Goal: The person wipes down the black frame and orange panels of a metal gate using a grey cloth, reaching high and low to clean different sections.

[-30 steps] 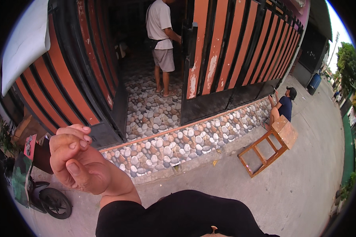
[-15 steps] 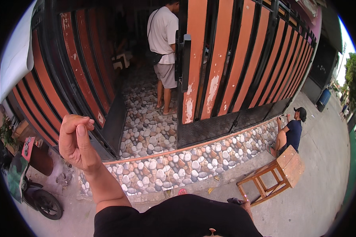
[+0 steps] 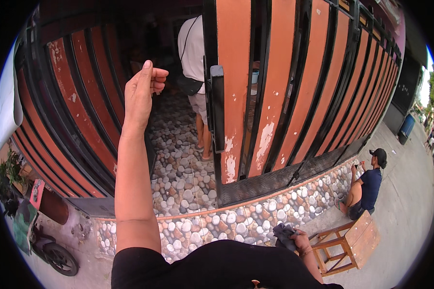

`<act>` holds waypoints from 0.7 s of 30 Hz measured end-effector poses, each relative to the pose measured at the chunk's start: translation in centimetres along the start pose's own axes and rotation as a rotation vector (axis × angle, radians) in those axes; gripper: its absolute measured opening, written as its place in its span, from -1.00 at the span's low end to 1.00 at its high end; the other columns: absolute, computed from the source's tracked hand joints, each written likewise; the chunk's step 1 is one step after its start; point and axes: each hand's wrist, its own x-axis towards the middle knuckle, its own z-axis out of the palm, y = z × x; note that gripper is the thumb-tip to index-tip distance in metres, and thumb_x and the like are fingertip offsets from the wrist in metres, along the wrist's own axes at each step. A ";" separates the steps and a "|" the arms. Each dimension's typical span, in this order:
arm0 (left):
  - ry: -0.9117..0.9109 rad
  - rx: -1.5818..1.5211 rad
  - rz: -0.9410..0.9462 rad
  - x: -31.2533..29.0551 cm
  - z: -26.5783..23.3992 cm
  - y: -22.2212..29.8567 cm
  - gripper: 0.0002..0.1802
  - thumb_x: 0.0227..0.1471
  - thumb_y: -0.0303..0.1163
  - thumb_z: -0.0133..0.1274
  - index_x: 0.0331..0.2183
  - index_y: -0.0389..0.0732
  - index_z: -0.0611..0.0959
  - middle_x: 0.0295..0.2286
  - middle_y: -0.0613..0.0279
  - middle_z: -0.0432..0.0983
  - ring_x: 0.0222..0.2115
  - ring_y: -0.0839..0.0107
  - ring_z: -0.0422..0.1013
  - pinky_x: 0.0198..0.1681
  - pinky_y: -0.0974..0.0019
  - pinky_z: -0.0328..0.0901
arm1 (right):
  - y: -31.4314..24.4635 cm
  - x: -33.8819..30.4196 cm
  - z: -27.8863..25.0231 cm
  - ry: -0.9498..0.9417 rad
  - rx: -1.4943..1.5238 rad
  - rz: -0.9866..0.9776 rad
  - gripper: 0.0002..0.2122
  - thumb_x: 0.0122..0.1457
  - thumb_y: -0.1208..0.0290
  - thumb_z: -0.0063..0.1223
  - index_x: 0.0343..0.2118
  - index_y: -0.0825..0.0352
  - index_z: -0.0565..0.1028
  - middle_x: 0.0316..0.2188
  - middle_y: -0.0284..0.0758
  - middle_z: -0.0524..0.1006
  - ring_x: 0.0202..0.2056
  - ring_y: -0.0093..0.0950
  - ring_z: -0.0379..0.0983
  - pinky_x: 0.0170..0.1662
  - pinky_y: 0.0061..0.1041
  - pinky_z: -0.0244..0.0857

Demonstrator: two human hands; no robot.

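My left hand (image 3: 141, 98) is raised in front of the gateway, arm stretched up, with the fingers curled in beside the thumb. Whether anything small sits between those fingers is hidden. Low on the right, my right hand (image 3: 301, 241) grips a bunched dark grey cloth (image 3: 285, 236). Nearest to the left hand is the gate's left part (image 3: 65, 91), with orange-red slats in black metal. The right gate panel (image 3: 234, 106) has orange slats with peeling patches low down.
A wooden stool (image 3: 364, 238) lies tipped beside my right hand. Beyond it a person in dark clothes (image 3: 366, 185) squats by the pebble-patterned step (image 3: 255, 219). Another person in a light shirt (image 3: 193, 48) stands inside the gateway. A motorbike wheel (image 3: 60, 258) shows at lower left.
My left hand has gone up and to the right, and its fingers have turned. The right hand has risen into fuller view with the cloth. The view has moved nearer the gate.
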 end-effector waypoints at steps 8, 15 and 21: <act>0.071 -0.027 -0.212 9.7 8.1 -5.1 -0.18 0.26 0.19 -0.40 0.13 -0.40 0.36 0.13 -0.19 0.24 0.18 -0.02 0.17 0.22 0.04 0.07 | -23.2 9.2 6.4 -0.184 0.145 -0.394 -0.59 0.01 0.75 -0.06 0.00 0.53 0.45 -0.19 -0.21 0.57 -0.21 -0.47 0.52 -0.11 -0.54 0.40; 0.153 -0.140 -0.304 10.9 10.5 -8.2 0.06 0.17 0.38 -0.61 0.19 -0.49 0.20 0.15 -0.19 0.21 0.13 0.08 0.22 0.20 0.12 0.08 | -40.3 12.0 14.7 0.050 0.110 -1.310 -0.52 0.06 0.78 -0.09 0.10 0.42 0.41 0.02 -0.19 0.44 0.06 -0.40 0.38 0.15 -0.44 0.22; -0.033 -0.401 -0.488 8.3 10.9 -11.1 0.27 -0.02 0.57 -0.74 0.11 -0.47 0.35 -0.13 0.03 0.48 -0.21 0.33 0.41 -0.04 0.29 0.32 | -47.2 18.0 22.6 0.329 -0.118 -1.809 -0.37 -0.04 0.77 0.01 0.20 0.40 0.29 0.21 -0.07 0.16 0.21 -0.15 0.15 0.26 -0.30 -0.02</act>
